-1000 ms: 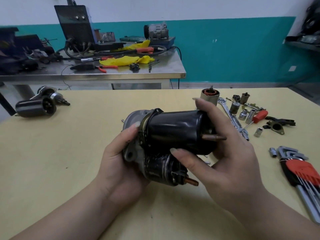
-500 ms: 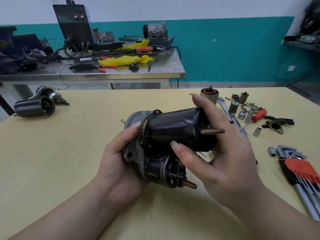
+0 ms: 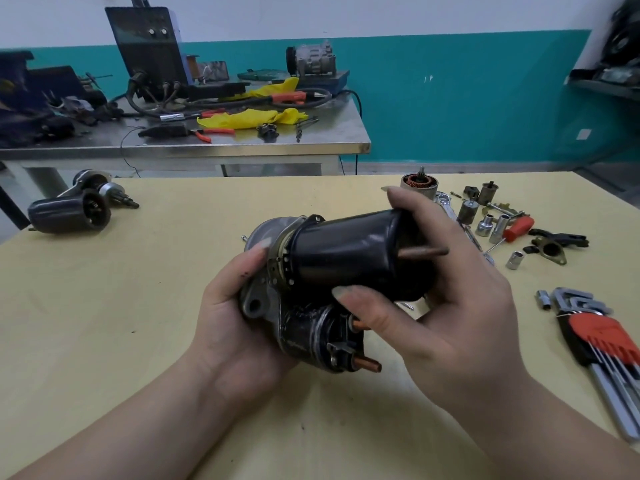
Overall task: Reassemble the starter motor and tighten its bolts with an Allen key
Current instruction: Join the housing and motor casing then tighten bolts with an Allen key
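Note:
I hold the starter motor above the yellow table (image 3: 104, 323). My left hand (image 3: 228, 317) grips its grey aluminium nose housing (image 3: 256, 303) from the left. My right hand (image 3: 450, 306) wraps the black cylindrical motor case (image 3: 346, 254), tilted up to the right, with a copper stud (image 3: 426, 252) sticking out between the fingers. The black solenoid (image 3: 311, 337) with copper terminals sits underneath. A gap with a perforated ring (image 3: 280, 268) shows between case and housing. The Allen key set (image 3: 602, 341) in a red holder lies at the right.
An armature (image 3: 419, 187), several sockets (image 3: 485, 223), a red-handled screwdriver (image 3: 516, 228), a spanner and a bracket (image 3: 550, 249) lie at the far right. A second starter (image 3: 72, 211) rests at the far left. A cluttered steel workbench (image 3: 207, 140) stands behind.
The black case has tilted further, its right end raised, and the solenoid end has dropped a little. Both hands keep their grip.

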### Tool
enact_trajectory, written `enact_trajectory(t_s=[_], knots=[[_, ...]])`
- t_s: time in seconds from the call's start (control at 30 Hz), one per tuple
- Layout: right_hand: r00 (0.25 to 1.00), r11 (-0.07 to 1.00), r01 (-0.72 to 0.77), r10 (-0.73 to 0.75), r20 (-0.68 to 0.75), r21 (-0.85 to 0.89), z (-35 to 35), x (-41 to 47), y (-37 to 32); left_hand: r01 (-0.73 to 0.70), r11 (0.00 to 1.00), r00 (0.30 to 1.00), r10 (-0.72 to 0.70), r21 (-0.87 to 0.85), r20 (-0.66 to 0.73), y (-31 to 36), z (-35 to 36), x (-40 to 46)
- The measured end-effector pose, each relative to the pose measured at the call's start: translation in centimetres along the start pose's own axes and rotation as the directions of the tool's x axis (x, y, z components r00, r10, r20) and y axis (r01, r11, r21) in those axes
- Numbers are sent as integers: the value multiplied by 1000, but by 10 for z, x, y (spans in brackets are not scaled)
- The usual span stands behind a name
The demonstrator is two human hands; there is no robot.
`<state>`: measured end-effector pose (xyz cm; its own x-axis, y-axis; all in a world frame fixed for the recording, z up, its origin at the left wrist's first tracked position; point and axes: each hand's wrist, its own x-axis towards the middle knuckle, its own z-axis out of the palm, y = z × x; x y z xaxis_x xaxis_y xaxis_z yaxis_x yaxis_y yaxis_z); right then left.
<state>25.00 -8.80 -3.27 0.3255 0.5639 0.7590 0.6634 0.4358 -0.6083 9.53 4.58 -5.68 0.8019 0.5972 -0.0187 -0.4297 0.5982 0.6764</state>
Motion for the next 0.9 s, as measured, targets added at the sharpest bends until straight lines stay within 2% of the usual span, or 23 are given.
enact_trajectory(t_s=[0.13, 0.37, 0.7, 0.9], knots=[[998, 996, 58, -58, 1, -66, 2, -1, -3, -9, 1000, 1000, 9, 15, 11, -1, -1, 1], [999, 996, 42, -44, -24, -79, 4, -2, -4, 31, 999, 999, -31, 30, 21, 0, -5, -1], [994, 985, 107, -101, 45, -139, 2, 0, -2, 10, 999, 1000, -10, 38, -5, 0, -4, -3], [996, 989, 83, -81, 25, -125, 3, -2, -3, 2, 998, 1000, -2, 57, -10, 1, -3, -4]])
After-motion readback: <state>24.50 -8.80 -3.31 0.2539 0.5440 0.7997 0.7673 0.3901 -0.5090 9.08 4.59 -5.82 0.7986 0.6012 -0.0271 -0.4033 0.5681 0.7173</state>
